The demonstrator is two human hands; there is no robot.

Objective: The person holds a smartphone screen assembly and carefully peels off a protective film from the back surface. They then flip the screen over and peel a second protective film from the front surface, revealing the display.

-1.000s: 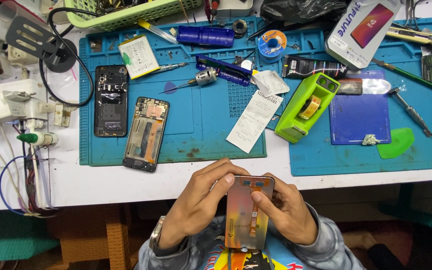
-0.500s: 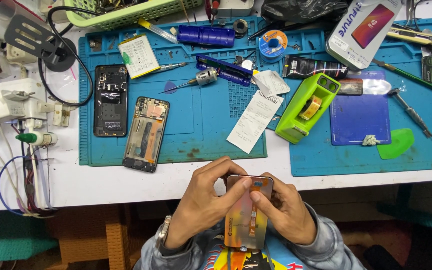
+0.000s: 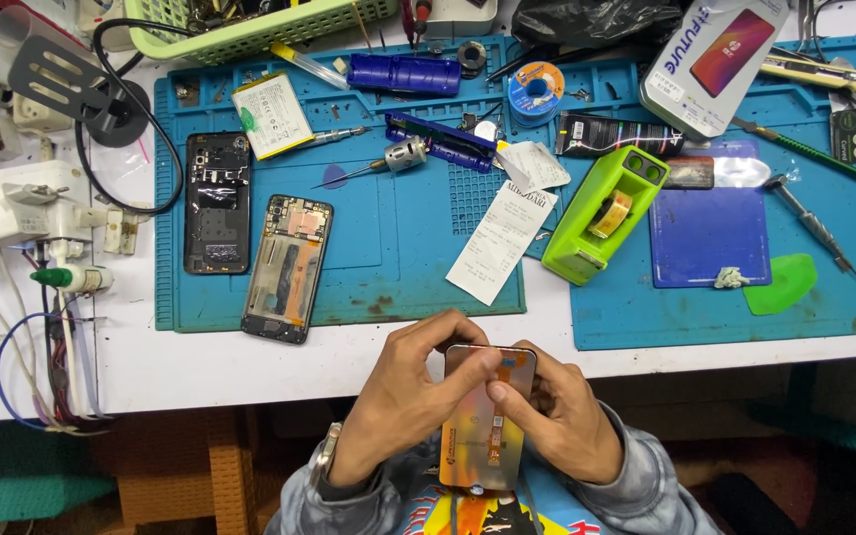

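Note:
A thin phone screen panel [image 3: 475,436] with an orange and grey back is held upright over my lap, just in front of the table edge. My left hand [image 3: 398,401] grips its left side, with fingers curled over the top edge. My right hand [image 3: 567,421] holds the right side, thumb pressed on the panel's upper back. Two opened phone bodies lie on the blue mat [image 3: 388,267]: a dark one [image 3: 216,203] and one with an orange inside [image 3: 287,267].
On the mats lie a green tape dispenser [image 3: 601,213], a paper receipt [image 3: 497,243], a small motor [image 3: 403,154], a solder reel [image 3: 534,89], a boxed screen [image 3: 710,59], a green pick [image 3: 780,284] and screwdrivers. Cables and chargers [image 3: 42,208] crowd the left edge.
Both hands and the panel have shifted slightly; the fingers at the panel's top edge have regripped. Nothing on the table has moved.

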